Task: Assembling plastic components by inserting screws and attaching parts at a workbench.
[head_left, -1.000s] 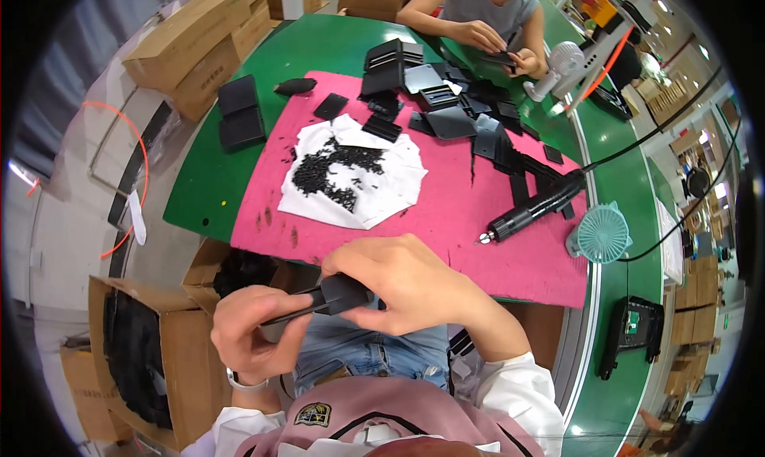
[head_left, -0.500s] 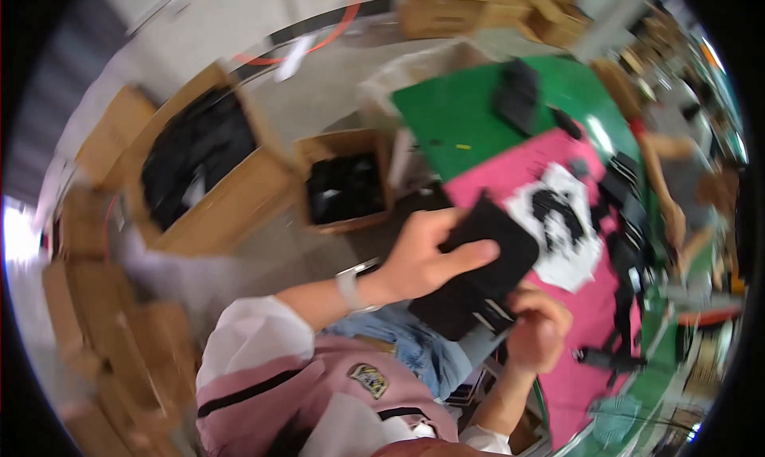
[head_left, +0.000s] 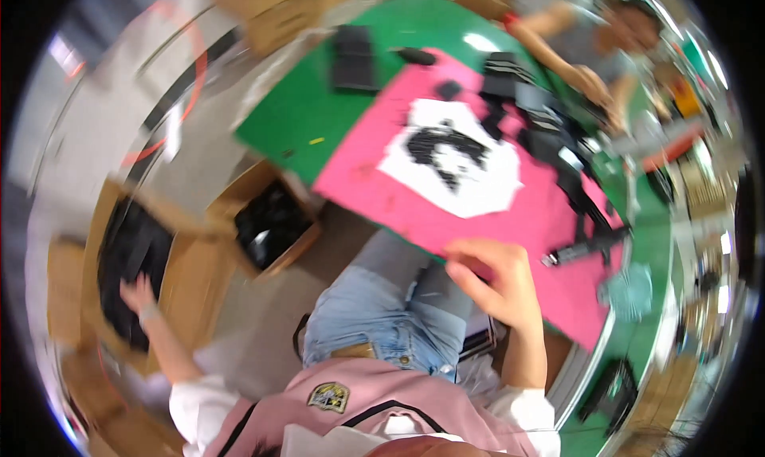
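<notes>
Because the seated person leans far to their own left, the left hand [head_left: 137,295] reaches down into the large open cardboard box [head_left: 103,242] on the floor, fingers [head_left: 127,284] spread over the black pieces [head_left: 131,254] stacked inside; through the blur they seem to grip nothing. A smaller carton [head_left: 299,246] of black parts stands just beside it, handy to the chair. The right hand [head_left: 494,282] hovers at the counter [head_left: 303,130] edge by the pink mat [head_left: 398,194], loosely curled, apparently empty.

Two open cardboard boxes [head_left: 131,258] [head_left: 271,222] on floor, one pink mat [head_left: 510,218], one white sheet [head_left: 454,158]
</notes>
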{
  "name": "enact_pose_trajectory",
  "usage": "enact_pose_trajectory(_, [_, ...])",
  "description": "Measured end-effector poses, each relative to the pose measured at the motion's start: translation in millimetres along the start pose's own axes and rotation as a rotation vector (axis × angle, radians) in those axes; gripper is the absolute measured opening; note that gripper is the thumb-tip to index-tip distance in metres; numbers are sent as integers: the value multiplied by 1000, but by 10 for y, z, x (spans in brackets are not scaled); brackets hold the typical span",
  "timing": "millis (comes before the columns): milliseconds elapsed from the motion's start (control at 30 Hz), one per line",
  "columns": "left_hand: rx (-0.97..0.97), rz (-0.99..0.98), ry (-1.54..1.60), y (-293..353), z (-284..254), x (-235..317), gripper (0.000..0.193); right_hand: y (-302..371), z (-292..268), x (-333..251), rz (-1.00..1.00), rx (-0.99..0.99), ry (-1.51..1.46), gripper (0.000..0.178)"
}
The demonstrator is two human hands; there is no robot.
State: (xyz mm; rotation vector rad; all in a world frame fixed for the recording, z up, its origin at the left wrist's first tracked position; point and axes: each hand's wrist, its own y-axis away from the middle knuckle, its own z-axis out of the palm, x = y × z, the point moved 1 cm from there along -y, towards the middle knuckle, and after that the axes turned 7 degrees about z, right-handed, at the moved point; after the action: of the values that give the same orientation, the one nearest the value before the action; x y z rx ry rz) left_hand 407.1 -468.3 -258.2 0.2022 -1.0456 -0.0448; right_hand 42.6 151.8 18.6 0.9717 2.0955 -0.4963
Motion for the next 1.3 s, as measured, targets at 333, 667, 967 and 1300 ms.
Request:
enact_pose_trajectory(333, [-91, 138, -333, 714, 1384, -483, 40, -749, -1160, 991, 225, 803, 977, 59])
enact_pose_trajectory(667, [-1246, 157, -120, 4035, 3603, -255, 24, -623, -1033, 852, 277, 1009, 878, 57])
enact_pose_trajectory(967, [-1710, -572, 19, 5855, 3954, -642, 34, 298, -408, 159, -21, 656, 602, 60])
enact_pose_trajectory(1300, [-1756, -827, -74, 5830, 4062, -783, 32, -317, -1699, 1414, -77, 305, 1111, 33])
